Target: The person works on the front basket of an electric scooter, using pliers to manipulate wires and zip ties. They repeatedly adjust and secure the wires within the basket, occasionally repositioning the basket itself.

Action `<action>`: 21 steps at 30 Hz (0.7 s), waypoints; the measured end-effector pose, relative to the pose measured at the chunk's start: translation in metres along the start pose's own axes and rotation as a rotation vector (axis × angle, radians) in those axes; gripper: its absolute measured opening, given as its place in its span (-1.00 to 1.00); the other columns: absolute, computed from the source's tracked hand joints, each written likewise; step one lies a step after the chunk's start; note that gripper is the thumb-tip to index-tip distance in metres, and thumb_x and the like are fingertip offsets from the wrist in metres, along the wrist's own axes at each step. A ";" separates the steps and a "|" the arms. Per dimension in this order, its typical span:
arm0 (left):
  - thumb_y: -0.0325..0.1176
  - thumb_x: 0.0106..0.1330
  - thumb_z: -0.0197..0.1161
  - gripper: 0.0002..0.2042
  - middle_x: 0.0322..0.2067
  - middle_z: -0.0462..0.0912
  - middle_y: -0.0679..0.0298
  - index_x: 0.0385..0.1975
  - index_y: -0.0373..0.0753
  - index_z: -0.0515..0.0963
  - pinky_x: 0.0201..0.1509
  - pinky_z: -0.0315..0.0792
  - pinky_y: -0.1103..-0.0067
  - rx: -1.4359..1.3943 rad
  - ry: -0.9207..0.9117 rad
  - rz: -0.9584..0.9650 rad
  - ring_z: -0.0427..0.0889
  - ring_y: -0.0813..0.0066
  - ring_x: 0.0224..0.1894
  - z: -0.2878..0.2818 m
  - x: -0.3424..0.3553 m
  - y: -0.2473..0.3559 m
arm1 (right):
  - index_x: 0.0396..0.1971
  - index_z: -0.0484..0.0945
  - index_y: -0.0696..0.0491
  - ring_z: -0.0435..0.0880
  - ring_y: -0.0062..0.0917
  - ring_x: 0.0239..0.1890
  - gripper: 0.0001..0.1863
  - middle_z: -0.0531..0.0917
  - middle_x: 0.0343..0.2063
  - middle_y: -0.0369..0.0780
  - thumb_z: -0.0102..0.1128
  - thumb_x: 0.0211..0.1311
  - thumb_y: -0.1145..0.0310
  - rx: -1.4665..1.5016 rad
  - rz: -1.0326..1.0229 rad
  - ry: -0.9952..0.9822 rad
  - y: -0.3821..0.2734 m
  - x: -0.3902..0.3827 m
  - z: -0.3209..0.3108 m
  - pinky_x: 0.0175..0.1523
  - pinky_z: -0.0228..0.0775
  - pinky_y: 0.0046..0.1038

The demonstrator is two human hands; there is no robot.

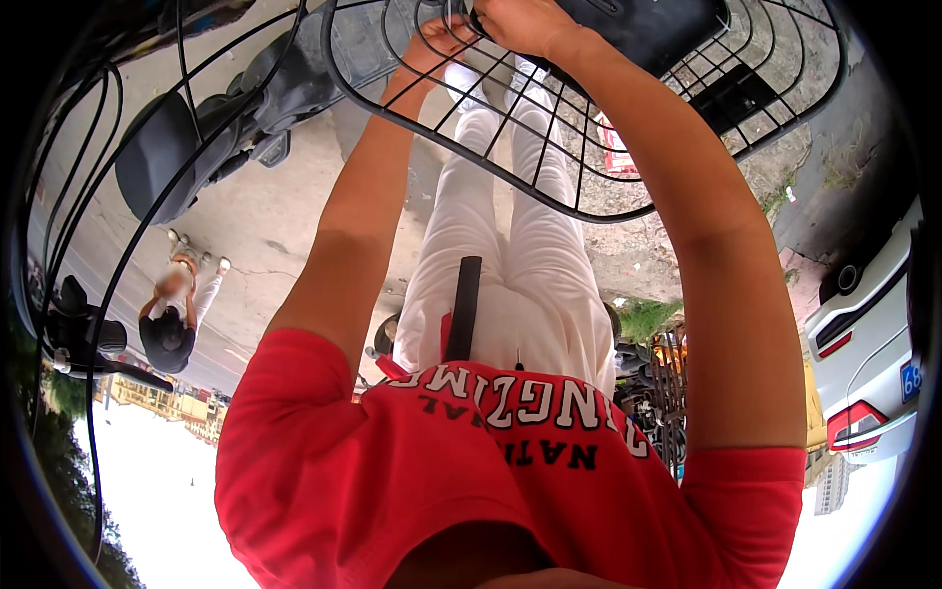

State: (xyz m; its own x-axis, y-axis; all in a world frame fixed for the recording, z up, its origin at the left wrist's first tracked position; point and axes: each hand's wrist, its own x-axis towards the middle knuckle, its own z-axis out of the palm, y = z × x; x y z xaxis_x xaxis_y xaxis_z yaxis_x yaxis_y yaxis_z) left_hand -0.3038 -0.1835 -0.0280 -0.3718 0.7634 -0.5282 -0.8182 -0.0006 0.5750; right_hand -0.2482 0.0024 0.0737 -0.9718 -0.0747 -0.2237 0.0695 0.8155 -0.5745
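Both my arms reach up to a black wire basket (589, 218). At its left part is my left hand (442, 44), its fingers curled together among the wires. Right beside it, my right hand (525, 22) is closed, partly cut off by the upper edge. What the fingers pinch is too small and hidden to make out. A dark, flat black object (648, 29) lies in the basket by my right wrist. Farther right, a smaller black panel (731, 98) shows against the basket's mesh.
A dark scooter seat (162, 162) and black cables (118, 128) fill the left, with a handlebar (98, 339) below. Another person (169, 329) is farther off. A white car (868, 334) stands at the right. Through the mesh, a red-and-white package (615, 147) shows near the ground.
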 end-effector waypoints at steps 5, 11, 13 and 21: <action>-0.43 0.16 0.26 -0.82 -0.48 0.62 0.26 -0.26 -0.32 0.56 -0.66 0.12 0.84 0.106 0.065 0.087 0.35 0.76 -0.67 0.016 -0.006 0.000 | -0.54 0.49 0.16 0.60 -0.21 -0.41 -0.86 0.54 -0.47 -0.07 0.01 0.01 0.41 0.067 -0.091 0.061 0.005 -0.009 -0.003 -0.34 0.46 -0.29; -0.46 0.17 0.23 -0.84 -0.47 0.62 0.25 -0.27 -0.32 0.55 -0.68 0.13 0.79 -0.069 0.174 0.148 0.38 0.74 -0.67 0.024 -0.001 -0.022 | -0.53 0.48 0.14 0.62 -0.30 -0.42 -0.85 0.52 -0.47 -0.13 -0.05 0.03 0.41 -0.127 -0.221 0.020 0.010 -0.007 -0.004 -0.35 0.48 -0.37; -0.43 0.17 0.23 -0.83 -0.48 0.60 0.28 -0.26 -0.31 0.54 -0.66 0.17 0.78 -0.113 0.095 0.099 0.39 0.73 -0.66 0.022 0.000 -0.016 | -0.54 0.48 0.13 0.62 -0.31 -0.44 -0.85 0.52 -0.49 -0.14 -0.03 0.02 0.40 -0.165 -0.210 0.020 0.013 -0.003 -0.005 -0.35 0.47 -0.38; -0.35 0.21 0.22 -0.79 -0.48 0.51 0.47 -0.20 -0.24 0.50 -0.59 0.21 0.84 -0.035 -0.138 -0.075 0.35 0.83 -0.58 0.007 0.003 0.005 | -0.62 0.51 0.15 0.60 -0.19 -0.44 -0.83 0.56 -0.53 -0.08 0.04 -0.05 0.37 0.131 -0.096 0.110 0.012 -0.003 -0.002 -0.35 0.43 -0.25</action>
State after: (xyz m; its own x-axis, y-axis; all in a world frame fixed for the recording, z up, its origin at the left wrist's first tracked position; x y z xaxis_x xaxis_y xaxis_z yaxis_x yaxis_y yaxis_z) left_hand -0.3058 -0.1762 -0.0226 -0.2469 0.8436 -0.4768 -0.8571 0.0395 0.5137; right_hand -0.2453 0.0138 0.0689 -0.9936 -0.0799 -0.0796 -0.0032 0.7254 -0.6883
